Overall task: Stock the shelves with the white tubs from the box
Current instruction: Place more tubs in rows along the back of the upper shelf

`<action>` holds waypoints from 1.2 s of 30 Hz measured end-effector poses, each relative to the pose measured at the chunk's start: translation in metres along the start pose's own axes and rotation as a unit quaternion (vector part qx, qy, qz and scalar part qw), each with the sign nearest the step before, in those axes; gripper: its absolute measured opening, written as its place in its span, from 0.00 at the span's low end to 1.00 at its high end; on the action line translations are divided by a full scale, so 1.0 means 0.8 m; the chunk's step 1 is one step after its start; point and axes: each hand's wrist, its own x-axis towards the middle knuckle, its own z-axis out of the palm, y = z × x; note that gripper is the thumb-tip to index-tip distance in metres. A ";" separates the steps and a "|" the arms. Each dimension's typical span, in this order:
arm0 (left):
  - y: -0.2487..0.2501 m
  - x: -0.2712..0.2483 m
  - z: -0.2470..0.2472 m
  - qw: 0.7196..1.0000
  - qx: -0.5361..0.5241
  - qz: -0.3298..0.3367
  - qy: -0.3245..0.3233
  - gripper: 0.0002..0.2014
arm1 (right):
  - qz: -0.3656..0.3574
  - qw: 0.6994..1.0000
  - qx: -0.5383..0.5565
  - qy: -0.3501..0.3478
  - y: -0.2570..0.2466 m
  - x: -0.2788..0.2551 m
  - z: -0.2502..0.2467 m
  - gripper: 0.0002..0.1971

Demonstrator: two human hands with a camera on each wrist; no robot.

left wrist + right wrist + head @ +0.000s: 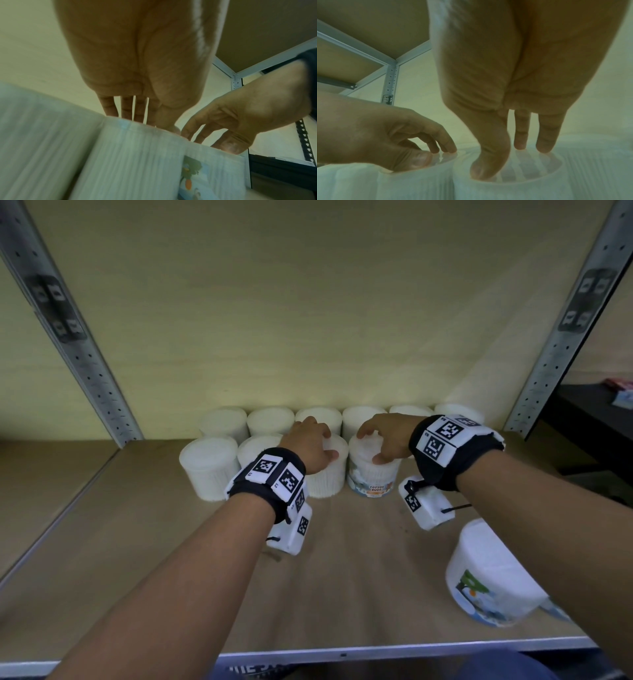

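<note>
brown shelf board [137, 542] carries two rows of white tubs [270, 421] at the back wall. left hand [310, 445] grips one front-row tub [327, 474] from above; right hand [385, 438] grips the labelled tub [373, 477] just beside it. another tub [489, 573] stands near the front edge.

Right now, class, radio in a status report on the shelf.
Left hand grips one front-row tub. Right hand grips labelled tub. Spare tub near shelf edge.

"COTTON BUDS" on the front-row tub's label [374, 488]
</note>
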 end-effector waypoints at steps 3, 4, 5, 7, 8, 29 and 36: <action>-0.001 0.000 -0.001 1.000 0.001 0.001 -0.003 0.25 | -0.008 1.000 -0.005 0.013 0.000 -0.001 0.001 0.32; -0.001 0.001 -0.002 1.000 0.001 0.001 -0.003 0.25 | -0.010 1.000 -0.006 0.015 0.000 -0.002 0.002 0.32; -0.001 0.001 -0.001 1.000 0.001 0.001 -0.003 0.25 | -0.010 1.000 -0.005 0.014 0.001 -0.003 0.002 0.32; 0.000 0.001 -0.001 1.000 0.001 0.001 -0.004 0.25 | -0.011 1.000 -0.001 0.016 0.002 -0.004 0.002 0.32; 0.000 0.002 -0.001 1.000 0.000 0.001 -0.008 0.25 | -0.011 1.000 -0.002 0.018 0.003 -0.005 0.002 0.33; 0.012 0.006 -0.013 0.999 0.036 -0.037 0.012 0.28 | -0.021 0.999 -0.031 0.020 0.005 -0.001 0.001 0.34; 0.010 0.007 -0.006 0.997 0.053 -0.048 -0.010 0.30 | -0.026 0.999 -0.034 0.018 0.006 0.000 0.001 0.34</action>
